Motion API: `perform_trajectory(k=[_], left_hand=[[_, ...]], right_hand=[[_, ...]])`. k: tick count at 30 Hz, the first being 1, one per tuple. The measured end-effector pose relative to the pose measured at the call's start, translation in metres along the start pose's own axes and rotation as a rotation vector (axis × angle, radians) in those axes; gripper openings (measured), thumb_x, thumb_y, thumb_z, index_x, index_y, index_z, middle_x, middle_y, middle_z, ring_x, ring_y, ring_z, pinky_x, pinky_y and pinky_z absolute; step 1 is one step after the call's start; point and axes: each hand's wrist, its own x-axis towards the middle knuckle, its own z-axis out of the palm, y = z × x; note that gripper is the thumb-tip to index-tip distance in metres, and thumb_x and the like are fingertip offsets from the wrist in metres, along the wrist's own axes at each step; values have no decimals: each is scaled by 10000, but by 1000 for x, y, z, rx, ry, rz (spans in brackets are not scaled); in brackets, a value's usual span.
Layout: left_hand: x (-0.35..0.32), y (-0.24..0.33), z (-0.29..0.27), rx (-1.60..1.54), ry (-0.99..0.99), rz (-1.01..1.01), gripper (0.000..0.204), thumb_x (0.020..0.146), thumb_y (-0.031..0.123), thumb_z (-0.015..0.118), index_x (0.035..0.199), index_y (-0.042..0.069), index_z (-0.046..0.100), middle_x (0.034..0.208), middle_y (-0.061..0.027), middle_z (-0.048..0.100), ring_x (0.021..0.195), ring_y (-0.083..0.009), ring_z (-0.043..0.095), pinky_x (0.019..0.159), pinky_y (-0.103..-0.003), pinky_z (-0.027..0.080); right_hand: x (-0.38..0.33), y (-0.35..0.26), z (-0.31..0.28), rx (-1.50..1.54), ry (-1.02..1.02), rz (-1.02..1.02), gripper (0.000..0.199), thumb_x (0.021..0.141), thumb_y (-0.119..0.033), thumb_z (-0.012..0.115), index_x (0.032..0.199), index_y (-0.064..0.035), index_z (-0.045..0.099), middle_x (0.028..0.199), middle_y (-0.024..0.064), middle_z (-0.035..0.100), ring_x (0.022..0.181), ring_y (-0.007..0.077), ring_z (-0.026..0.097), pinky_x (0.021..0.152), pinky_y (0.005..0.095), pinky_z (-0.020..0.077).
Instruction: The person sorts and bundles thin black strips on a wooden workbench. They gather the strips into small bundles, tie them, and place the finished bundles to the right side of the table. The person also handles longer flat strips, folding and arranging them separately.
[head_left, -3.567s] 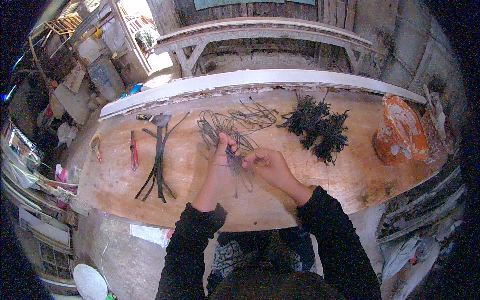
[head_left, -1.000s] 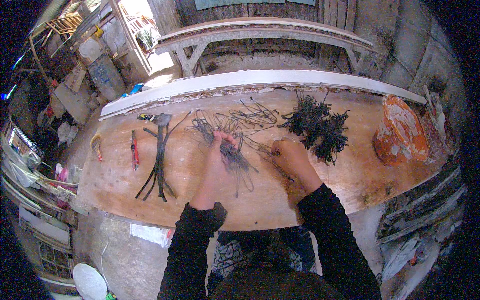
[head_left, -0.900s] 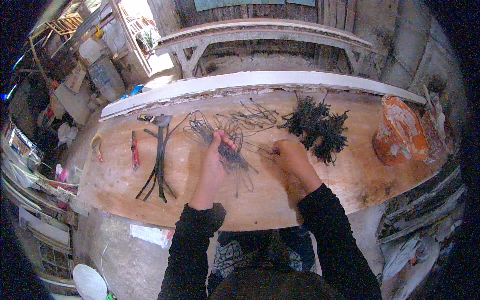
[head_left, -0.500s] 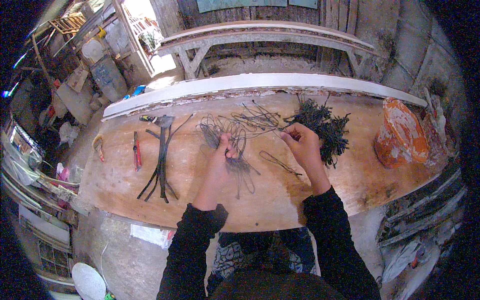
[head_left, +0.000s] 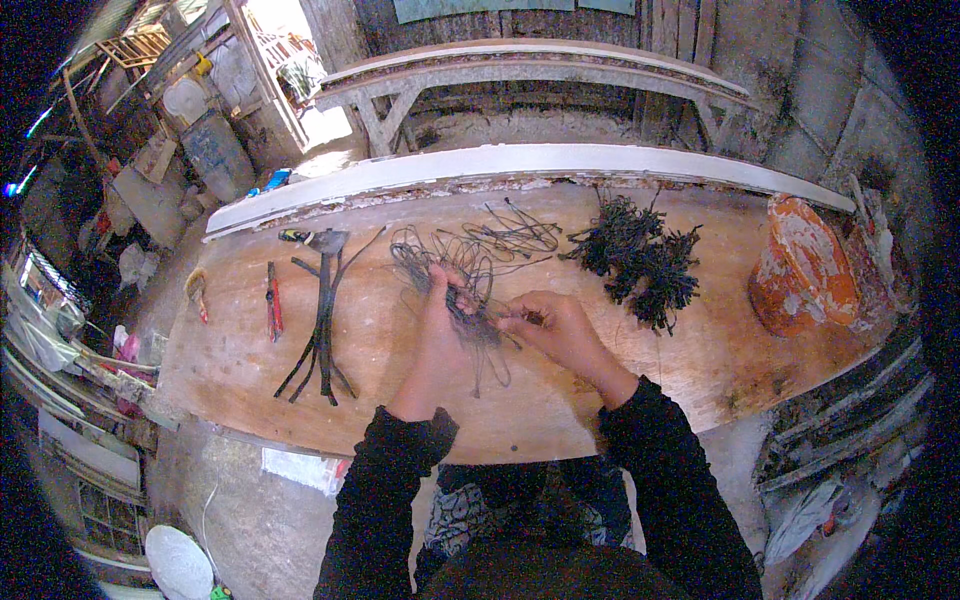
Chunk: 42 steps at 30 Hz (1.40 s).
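My left hand (head_left: pixel 446 298) is closed round a loose bundle of thin dark looped cords (head_left: pixel 412 258). Loops fan out above the fist, and a few ends hang below it. Close against the bundle's right side, my right hand (head_left: pixel 562 328) has its thumb and fingers pinched together on thin dark cord; the exact strand is partly hidden. Beyond the hands, more looped cords (head_left: pixel 515 236) lie on the wooden table (head_left: pixel 480 425). To the right of these rests a heap of short, thick black knotted bundles (head_left: pixel 645 260).
Left on the table are black strips (head_left: pixel 325 320), a tool with a flat metal head (head_left: pixel 325 241), a red-handled tool (head_left: pixel 274 303) and a brush (head_left: pixel 198 293). An orange, white-smeared bucket (head_left: pixel 800 265) stands right. A long white board (head_left: pixel 520 160) borders the far edge.
My right hand has moved left and nearer, from beside the black heap to the cord bundle. The single loop lying below it no longer shows. My left hand has barely moved.
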Motion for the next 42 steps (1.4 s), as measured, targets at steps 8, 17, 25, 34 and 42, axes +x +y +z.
perform_trajectory(k=[8,17,25,34,42], left_hand=[[19,12,-11,-171,146,174,299,801,407,490,734,120,438,642,18,412,574,-104,403,582,-258,393],[-2,-7,-7,359,-164,150,339,789,399,527,819,67,466,715,5,463,651,-95,445,617,-268,401],[-8,-10,2,429,-79,35,364,812,464,436,741,107,451,651,7,441,620,-94,417,573,-226,372],[22,38,-25,-206,52,270,296,827,400,440,714,128,408,650,14,421,619,-104,426,600,-241,396],[20,31,-28,-172,-32,192,306,828,400,437,726,112,417,633,15,400,601,-111,415,591,-249,390]], right_hand=[[8,25,-32,3,62,22,146,748,-36,579,886,7,599,740,37,582,640,90,527,572,234,434],[6,12,-4,232,261,-73,49,725,-8,596,755,-15,557,734,27,562,680,88,533,615,216,432],[-3,0,22,-4,165,-211,97,717,-73,624,799,-30,595,784,57,604,692,116,564,607,235,441],[-9,16,38,-675,-193,-532,173,715,-244,555,812,-106,593,742,97,576,674,281,563,607,410,437],[-5,26,39,-639,-337,-405,71,667,-156,534,669,-90,561,728,83,537,721,272,538,611,383,434]])
